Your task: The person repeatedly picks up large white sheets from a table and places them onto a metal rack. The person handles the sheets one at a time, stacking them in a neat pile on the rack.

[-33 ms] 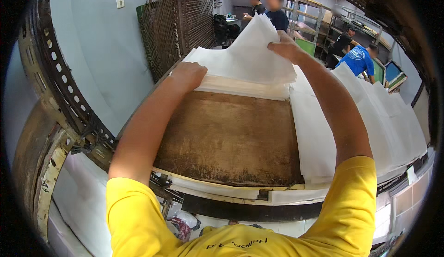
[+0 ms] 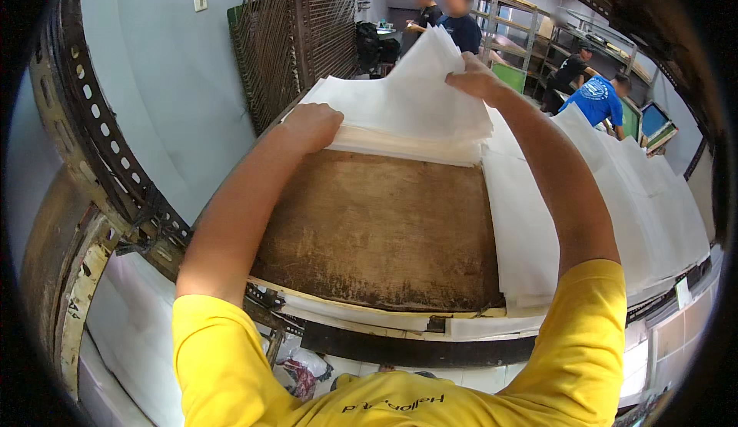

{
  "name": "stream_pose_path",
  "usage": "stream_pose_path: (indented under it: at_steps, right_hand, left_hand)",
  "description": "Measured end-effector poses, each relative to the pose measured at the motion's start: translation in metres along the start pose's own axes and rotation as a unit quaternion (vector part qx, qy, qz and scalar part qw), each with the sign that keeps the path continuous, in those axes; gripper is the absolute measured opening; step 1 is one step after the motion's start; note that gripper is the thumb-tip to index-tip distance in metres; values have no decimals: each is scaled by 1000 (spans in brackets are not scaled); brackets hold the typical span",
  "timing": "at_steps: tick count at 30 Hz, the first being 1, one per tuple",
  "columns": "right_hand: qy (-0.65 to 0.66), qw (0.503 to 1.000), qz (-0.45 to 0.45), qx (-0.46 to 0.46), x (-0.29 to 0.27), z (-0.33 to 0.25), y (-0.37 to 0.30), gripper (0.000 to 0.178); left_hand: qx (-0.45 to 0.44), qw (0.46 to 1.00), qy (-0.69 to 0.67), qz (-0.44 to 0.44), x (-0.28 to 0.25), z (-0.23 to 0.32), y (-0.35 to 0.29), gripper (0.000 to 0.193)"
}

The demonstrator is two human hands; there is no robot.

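A stack of large white paper sheets (image 2: pixel 407 112) lies at the far end of a worn brown wooden board (image 2: pixel 380 227). Its upper sheets bend upward into a peak at the back. My left hand (image 2: pixel 314 127) is closed at the left side of the stack, its fingertips hidden behind the knuckles. On the right, my right hand (image 2: pixel 474 81) grips the raised right edge of the upper sheets, thumb toward me and the other fingers mostly behind. Both arms reach across the board, one along each side.
More white sheets (image 2: pixel 584 212) cover the surface right of the board. A perforated metal upright (image 2: pixel 96 116) stands at the left, and a wire rack (image 2: pixel 269 58) beyond it. Several people work at the back, one in a blue shirt (image 2: pixel 598 103), near metal shelves (image 2: pixel 507 23).
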State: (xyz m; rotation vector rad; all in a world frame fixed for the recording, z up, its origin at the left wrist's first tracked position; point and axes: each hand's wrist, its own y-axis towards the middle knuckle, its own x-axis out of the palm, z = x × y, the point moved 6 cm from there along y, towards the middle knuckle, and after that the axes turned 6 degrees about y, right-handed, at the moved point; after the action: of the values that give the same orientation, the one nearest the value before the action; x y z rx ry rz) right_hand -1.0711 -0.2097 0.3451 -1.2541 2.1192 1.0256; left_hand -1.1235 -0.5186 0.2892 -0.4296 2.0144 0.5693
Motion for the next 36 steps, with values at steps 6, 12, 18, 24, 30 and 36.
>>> stream_pose_path:
  at_steps: [6, 12, 18, 24, 30, 36]
  right_hand:
    - [-227, 973, -25, 29, -2, -5, -4, 70]
    - [-343, 883, 7, -320, 24, -104, -55, 65]
    - [-406, 799, -407, -174, 95, -126, -97, 68]
    - [-476, 729, -456, -182, 116, -127, -88, 69]
    - [-471, 732, -473, -139, 121, -125, -80, 69]
    - [-504, 728, -427, -185, 130, -133, -89, 62]
  left_hand:
    - [1, 986, -110, -124, 1, -11, 10, 46]
    - [-13, 977, -124, -174, -6, -27, -6, 69]
    - [6, 977, -135, -166, 0, -23, 3, 80]
    - [10, 976, -141, -167, -2, -25, 2, 86]
    - [7, 980, -131, -151, 0, -25, 4, 87]
    - [-10, 975, -137, -173, -7, -21, 3, 90]
